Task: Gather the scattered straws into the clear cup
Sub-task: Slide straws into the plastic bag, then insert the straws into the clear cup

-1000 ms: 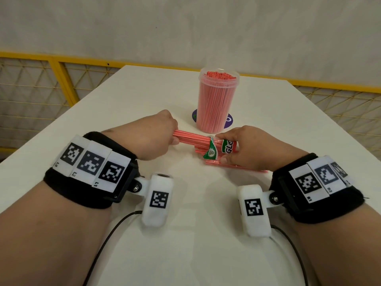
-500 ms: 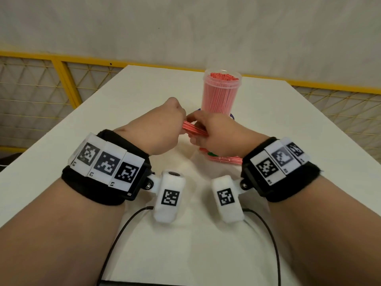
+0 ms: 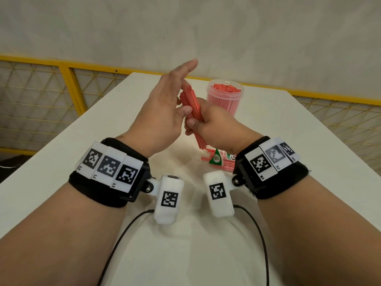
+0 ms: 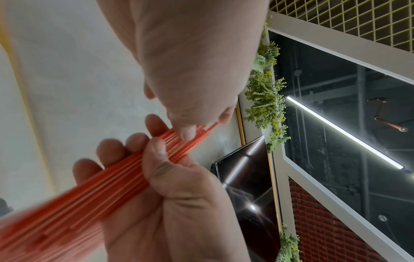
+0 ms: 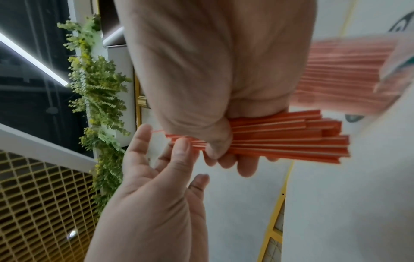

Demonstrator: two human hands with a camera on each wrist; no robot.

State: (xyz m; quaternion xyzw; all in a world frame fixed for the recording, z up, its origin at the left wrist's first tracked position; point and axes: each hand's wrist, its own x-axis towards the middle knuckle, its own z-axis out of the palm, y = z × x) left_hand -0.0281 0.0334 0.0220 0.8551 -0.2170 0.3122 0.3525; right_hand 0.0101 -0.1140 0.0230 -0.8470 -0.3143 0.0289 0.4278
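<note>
The right hand (image 3: 212, 122) grips a bundle of red straws (image 3: 192, 106) held nearly upright above the desk (image 3: 309, 141). The left hand (image 3: 162, 108), fingers straight, touches the bundle's top. The clear cup (image 3: 225, 100), partly hidden behind the hands, stands packed with straws. A wrapped straw packet (image 3: 220, 161) lies half-hidden under the right wrist.

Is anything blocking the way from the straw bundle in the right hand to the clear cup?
Nothing visible stands between them. The right hand holds the bundle of straws just left of the clear cup, whose open mouth is already packed with straws; the left hand is on the far side.
</note>
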